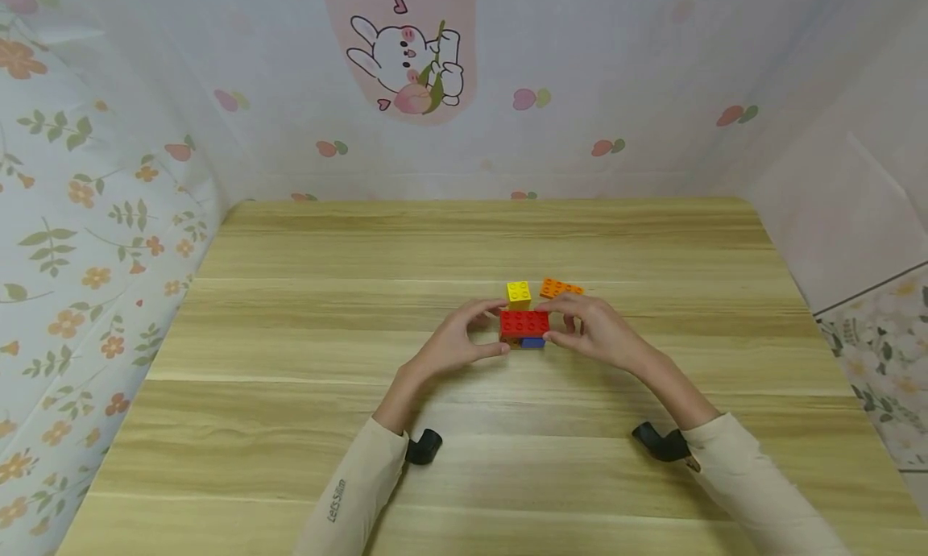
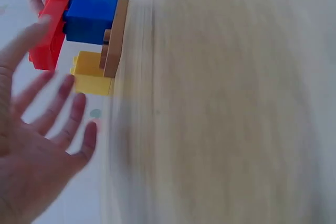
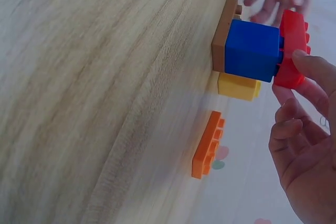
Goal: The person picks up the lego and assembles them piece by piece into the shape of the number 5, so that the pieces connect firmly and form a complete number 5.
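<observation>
A red brick (image 1: 524,322) sits over the studs of a blue brick (image 3: 252,49), with a narrow gap showing between them. Beneath the blue brick lies a flat brown brick (image 2: 118,38) on the table, some of its studs uncovered. My right hand (image 1: 598,330) pinches the red brick's right end between thumb and finger. At the other end my left hand (image 1: 457,338) has its fingers spread, the thumb close to the red brick; whether it touches cannot be told. Just behind the stack stands a yellow brick (image 1: 518,292).
A flat orange brick (image 1: 560,288) lies on the wooden table (image 1: 304,298), behind my right hand. Patterned cloth (image 1: 275,80) hangs beyond the table's back edge. Black wrist mounts (image 1: 424,446) stick out from both sleeves.
</observation>
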{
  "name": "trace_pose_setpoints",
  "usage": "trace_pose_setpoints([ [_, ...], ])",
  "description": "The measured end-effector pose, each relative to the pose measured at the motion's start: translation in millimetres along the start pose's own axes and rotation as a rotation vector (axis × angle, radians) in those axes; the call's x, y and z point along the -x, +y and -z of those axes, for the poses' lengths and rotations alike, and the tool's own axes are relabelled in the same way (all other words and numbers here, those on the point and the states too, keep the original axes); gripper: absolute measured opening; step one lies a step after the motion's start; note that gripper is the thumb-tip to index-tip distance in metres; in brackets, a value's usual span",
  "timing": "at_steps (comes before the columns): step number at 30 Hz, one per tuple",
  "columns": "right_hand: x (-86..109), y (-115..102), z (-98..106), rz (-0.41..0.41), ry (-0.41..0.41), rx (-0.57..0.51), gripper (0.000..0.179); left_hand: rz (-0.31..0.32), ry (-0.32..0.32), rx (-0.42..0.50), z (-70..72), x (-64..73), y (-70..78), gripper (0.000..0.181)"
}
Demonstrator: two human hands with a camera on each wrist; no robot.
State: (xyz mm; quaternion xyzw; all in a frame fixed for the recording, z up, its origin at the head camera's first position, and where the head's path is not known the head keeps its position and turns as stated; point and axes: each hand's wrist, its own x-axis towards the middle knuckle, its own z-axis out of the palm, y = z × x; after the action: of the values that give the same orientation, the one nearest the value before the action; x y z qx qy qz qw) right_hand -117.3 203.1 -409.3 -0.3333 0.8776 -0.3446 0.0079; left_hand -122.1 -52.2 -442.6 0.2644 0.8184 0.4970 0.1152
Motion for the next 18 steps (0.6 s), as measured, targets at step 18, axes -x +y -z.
trace_pose_setpoints([
  [18,-0.3,-5.6,0.9,0.007,0.011,0.046,0.035,-0.049,0.074,-0.019,0.2,-1.1,10.2,0.034],
])
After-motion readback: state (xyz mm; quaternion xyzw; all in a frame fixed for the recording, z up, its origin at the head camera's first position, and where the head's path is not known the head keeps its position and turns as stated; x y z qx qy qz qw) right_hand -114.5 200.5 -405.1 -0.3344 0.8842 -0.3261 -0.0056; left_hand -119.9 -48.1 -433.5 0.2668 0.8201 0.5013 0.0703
